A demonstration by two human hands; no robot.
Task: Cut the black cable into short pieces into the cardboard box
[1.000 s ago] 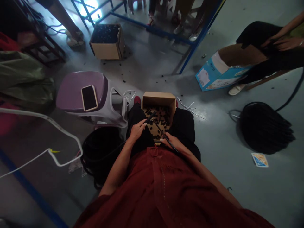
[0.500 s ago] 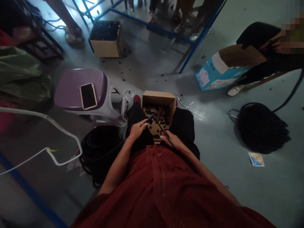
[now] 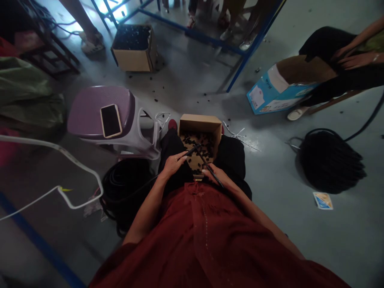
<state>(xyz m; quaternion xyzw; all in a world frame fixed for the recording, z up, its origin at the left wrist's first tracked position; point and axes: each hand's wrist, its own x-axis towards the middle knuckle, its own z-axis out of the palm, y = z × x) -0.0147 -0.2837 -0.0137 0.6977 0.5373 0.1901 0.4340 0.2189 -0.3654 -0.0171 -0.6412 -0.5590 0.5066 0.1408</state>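
My left hand (image 3: pixel 172 165) is closed around a black rubber strip (image 3: pixel 192 151), whose end sticks out over an open cardboard box (image 3: pixel 200 118) between my knees. The strip runs back under my wrist toward a dark coil (image 3: pixel 127 180) on the left. In my closed right hand (image 3: pixel 218 173) is a long, thin dark tool (image 3: pixel 205 163); its exact kind is not clear. The tool's far end meets or nearly meets the strip's end above the box. Many short black pieces (image 3: pixel 207 151) lie scattered inside the box.
A purple stool (image 3: pixel 90 108) with a phone (image 3: pixel 111 121) stands at left. Another black coil (image 3: pixel 331 162) lies on the floor at right, near a blue carton (image 3: pixel 271 92) and a seated person. A cardboard box of black pieces (image 3: pixel 133 60) stands ahead, beside a blue frame (image 3: pixel 237 76).
Both hands keep their hold and stay nearly in place. The strip's end and the tool's tip have shifted very slightly. At right, the seated person's hands now show over the lap.
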